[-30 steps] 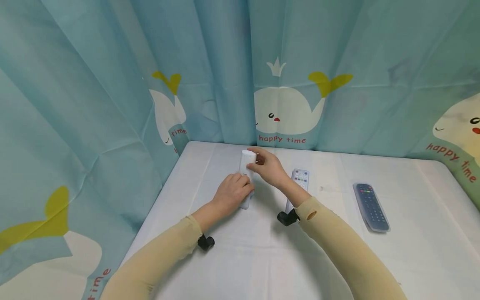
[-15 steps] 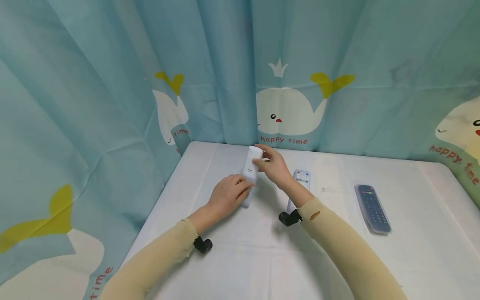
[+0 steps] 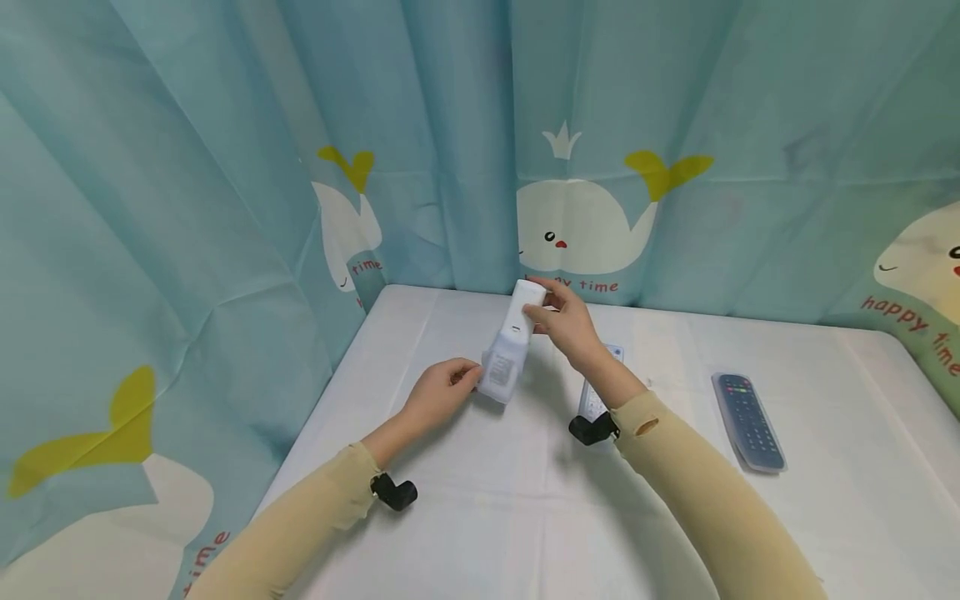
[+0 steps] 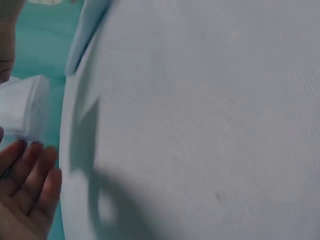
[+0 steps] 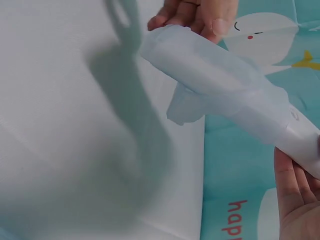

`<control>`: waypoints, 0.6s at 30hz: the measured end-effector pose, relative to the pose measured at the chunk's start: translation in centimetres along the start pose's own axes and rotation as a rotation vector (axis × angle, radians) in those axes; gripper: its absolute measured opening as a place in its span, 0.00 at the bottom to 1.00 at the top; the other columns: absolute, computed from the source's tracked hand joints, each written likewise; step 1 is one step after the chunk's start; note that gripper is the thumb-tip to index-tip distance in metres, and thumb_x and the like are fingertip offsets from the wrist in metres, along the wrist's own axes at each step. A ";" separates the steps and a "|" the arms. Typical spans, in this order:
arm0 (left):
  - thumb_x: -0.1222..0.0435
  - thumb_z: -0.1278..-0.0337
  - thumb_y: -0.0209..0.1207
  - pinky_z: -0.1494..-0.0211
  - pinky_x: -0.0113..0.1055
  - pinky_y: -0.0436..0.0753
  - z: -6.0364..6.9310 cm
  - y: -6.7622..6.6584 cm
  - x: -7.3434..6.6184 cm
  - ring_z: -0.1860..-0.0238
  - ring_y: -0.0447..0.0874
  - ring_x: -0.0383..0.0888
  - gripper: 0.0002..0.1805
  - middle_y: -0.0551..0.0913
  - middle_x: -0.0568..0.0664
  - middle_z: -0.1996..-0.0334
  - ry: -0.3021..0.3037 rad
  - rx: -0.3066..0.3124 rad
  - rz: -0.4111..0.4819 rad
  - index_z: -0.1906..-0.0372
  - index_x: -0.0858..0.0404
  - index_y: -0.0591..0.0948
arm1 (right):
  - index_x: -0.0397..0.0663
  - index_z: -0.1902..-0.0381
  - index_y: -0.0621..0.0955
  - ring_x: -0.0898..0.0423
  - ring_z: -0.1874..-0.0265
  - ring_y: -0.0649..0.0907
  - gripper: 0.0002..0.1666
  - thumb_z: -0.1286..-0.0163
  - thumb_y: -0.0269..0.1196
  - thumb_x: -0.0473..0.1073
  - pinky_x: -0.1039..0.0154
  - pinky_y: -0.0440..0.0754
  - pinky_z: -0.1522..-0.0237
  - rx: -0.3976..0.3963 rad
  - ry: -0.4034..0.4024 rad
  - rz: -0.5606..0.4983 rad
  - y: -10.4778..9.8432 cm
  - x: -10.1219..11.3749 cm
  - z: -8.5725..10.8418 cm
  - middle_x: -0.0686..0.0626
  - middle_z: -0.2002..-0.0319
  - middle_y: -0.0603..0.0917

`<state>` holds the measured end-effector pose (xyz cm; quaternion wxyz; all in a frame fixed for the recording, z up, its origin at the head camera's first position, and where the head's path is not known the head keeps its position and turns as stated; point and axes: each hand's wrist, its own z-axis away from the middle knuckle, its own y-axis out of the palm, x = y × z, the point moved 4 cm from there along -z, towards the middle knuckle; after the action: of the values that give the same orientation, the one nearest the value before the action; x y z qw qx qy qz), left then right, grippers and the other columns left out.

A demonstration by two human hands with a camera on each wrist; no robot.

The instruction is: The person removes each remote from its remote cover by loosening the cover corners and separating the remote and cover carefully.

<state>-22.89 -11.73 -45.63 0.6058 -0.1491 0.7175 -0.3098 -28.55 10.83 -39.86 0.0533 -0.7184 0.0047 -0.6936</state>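
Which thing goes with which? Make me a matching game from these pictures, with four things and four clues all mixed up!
Things:
1. right hand
2. dark remote
3. curtain
4. right sleeve

Clues:
A. printed with whales
B. has a hole
C. lying on the table
D. holding a white remote

Pairs: 1-D, 2-C, 3-A, 4-B

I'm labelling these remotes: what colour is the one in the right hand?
The held remote control is white; the head view shows it best.
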 end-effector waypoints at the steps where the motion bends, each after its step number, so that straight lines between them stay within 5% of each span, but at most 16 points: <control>1: 0.54 0.25 0.57 0.54 0.40 0.82 0.0 0.1 0.0 0.62 0.82 0.41 0.15 0.87 0.45 0.65 -0.015 0.016 0.049 0.52 0.61 0.87 | 0.47 0.27 0.73 0.47 0.49 0.81 0.32 0.27 0.64 0.35 0.58 0.87 0.57 0.001 0.004 0.002 0.0 0.1 0.0 0.39 0.47 0.79; 8: 0.57 0.24 0.56 0.50 0.40 0.85 -0.5 1.1 0.2 0.56 0.86 0.44 0.20 0.87 0.53 0.57 -0.145 0.097 0.326 0.46 0.70 0.85 | 0.47 0.29 0.74 0.47 0.49 0.80 0.31 0.28 0.65 0.34 0.59 0.87 0.57 0.019 0.024 -0.006 0.0 0.0 0.2 0.39 0.46 0.79; 18: 0.63 0.25 0.55 0.41 0.43 0.82 -0.6 2.1 -0.2 0.42 0.81 0.51 0.26 0.79 0.64 0.39 -0.224 0.279 0.665 0.31 0.76 0.71 | 0.47 0.26 0.71 0.49 0.55 0.82 0.33 0.27 0.65 0.37 0.58 0.87 0.57 0.113 0.051 0.011 0.7 -0.4 0.7 0.39 0.49 0.79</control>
<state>-23.04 -9.87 -46.69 0.7625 0.1430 0.6069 -0.1727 -27.81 10.24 -40.28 0.0975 -0.6963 -0.0293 -0.7105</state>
